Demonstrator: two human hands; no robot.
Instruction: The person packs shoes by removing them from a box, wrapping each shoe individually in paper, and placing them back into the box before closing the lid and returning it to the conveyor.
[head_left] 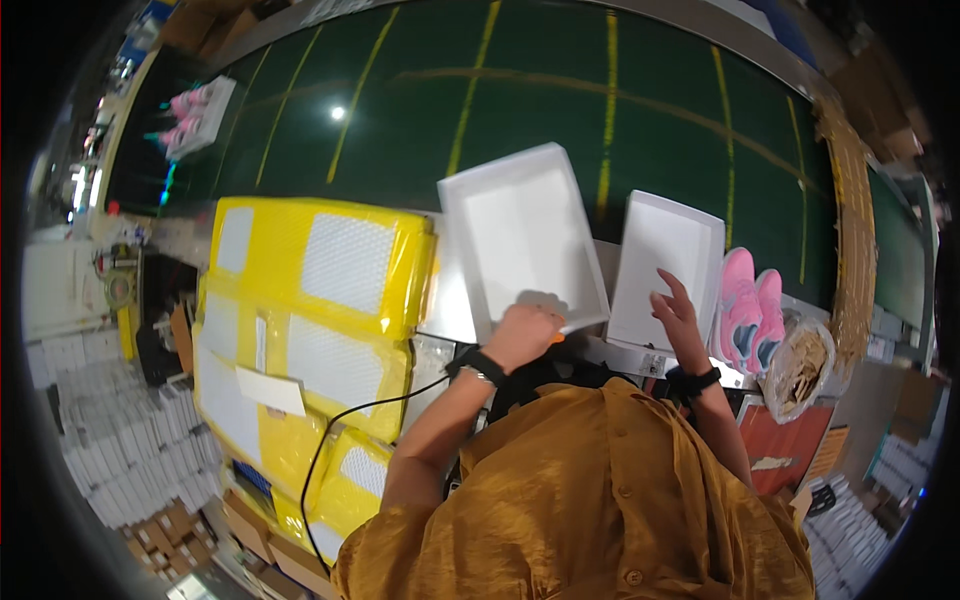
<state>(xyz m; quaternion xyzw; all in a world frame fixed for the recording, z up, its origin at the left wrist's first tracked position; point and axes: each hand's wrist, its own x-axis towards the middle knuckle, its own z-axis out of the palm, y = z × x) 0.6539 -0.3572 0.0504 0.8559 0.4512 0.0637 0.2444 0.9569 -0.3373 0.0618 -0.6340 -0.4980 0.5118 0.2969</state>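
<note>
My left hand is closed at the near edge of a larger, shallow white box, which lies tilted with its inside facing up. A small orange bit shows under its fingers, but what they grip is hidden. My right hand hovers over the near right part of a narrower white box, index finger stretched out and nothing visible in it. Both boxes have bare white insides. Just right of the narrower box stands a pair of pink shoes, side by side with toes pointing away.
Yellow plastic-wrapped packs are piled at the left. A black cable runs from my left wristband across them. Behind the boxes stretches a green conveyor belt, carrying another box with pink shoes far left. A plastic-lined bin stands right.
</note>
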